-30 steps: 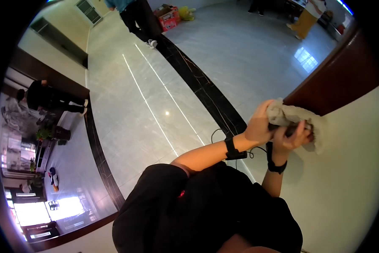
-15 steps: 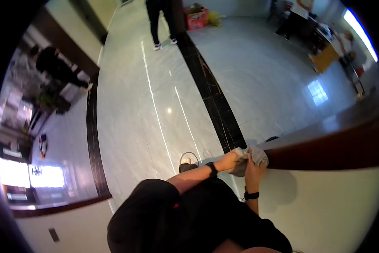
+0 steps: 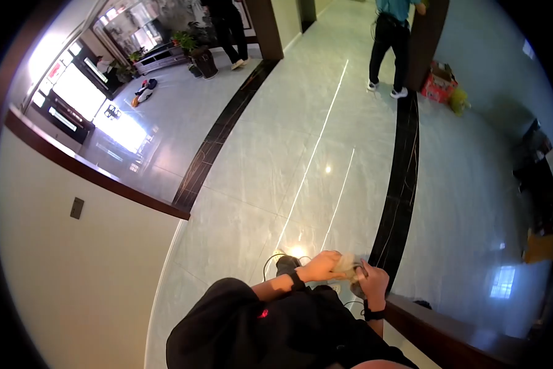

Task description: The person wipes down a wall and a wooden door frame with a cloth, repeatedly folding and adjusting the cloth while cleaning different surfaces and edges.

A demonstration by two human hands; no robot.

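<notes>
Glossy grey tiled floor (image 3: 258, 154) running wide; a dark rounded pot (image 3: 204, 64) bearing a green leafy plant (image 3: 185, 40); a red printed cardboard box (image 3: 437, 85), its contents too small to read, beside a yellow plastic bag (image 3: 458, 101). Down front, left hand (image 3: 319, 266) and right hand (image 3: 373, 281) come close together, both gripping a crumpled pale-grey cloth (image 3: 346, 264) between them!

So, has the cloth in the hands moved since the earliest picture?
Yes, leftward in the view: the cloth overlapped the end of the brown wooden trim then; now it is left of that end.
</notes>
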